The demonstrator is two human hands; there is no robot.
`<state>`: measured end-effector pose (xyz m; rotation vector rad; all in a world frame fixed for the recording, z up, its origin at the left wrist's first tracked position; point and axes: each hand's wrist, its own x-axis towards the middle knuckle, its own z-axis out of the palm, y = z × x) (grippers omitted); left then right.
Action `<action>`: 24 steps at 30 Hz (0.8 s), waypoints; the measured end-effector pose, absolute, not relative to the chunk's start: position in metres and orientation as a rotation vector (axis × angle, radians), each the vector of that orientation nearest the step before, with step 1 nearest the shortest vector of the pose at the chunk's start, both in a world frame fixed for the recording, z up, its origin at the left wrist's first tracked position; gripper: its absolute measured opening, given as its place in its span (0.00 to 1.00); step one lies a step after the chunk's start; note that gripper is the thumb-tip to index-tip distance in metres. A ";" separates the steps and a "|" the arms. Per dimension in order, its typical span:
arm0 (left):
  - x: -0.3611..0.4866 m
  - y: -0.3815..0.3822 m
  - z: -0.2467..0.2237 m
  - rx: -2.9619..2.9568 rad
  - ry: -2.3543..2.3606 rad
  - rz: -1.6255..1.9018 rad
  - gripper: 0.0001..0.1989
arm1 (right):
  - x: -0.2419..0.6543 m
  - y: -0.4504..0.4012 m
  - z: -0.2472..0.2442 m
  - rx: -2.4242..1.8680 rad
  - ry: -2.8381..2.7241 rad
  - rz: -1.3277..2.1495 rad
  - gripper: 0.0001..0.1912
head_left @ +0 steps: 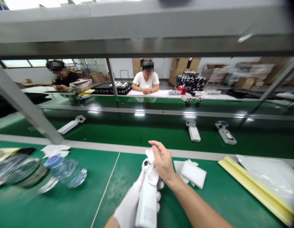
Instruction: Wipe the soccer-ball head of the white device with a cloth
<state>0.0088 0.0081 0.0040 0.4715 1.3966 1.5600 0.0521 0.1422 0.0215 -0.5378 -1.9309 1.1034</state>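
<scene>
My left hand [130, 205], in a white glove, wraps around a white oblong device [147, 204] with a small black-and-white football-shaped end [145, 164]. My right hand [163, 161] is bare and pinches a white cloth [151, 167] against the top of the device. Just right of my hands lie white foam pads [193, 173]. A clear plastic water bottle [68, 173] with a blue cap lies on its side to the left, on the green workbench [108, 167].
Similar white devices [193, 131] lie on a green conveyor belt [137, 136] beyond a grey metal rail. A yellow board with clear plastic [258, 185] lies at right. A metal beam [137, 28] crosses overhead. Two co-workers [146, 79] sit across the line among cartons.
</scene>
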 end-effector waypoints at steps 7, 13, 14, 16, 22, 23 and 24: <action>-0.034 0.043 0.015 0.674 1.533 1.385 0.15 | 0.112 0.289 0.028 -1.201 -2.045 0.805 0.18; -0.101 0.145 0.015 0.876 2.055 1.264 0.17 | 0.152 0.371 0.014 -1.690 -2.026 0.586 0.19; -0.110 0.162 0.012 0.896 2.159 1.254 0.20 | 0.153 0.376 0.008 -1.724 -2.016 0.597 0.18; -0.125 0.188 0.002 0.973 2.352 1.185 0.26 | 0.151 0.384 -0.003 -1.758 -1.975 0.650 0.17; -0.128 0.182 -0.031 1.105 2.474 0.894 0.28 | 0.155 0.400 -0.004 -1.683 -1.618 1.142 0.10; -0.122 0.172 -0.030 1.028 2.429 0.992 0.28 | 0.157 0.397 -0.001 -1.622 -1.528 1.294 0.11; -0.114 0.160 -0.026 0.949 2.361 1.108 0.28 | 0.157 0.392 0.003 -1.536 -1.435 1.449 0.13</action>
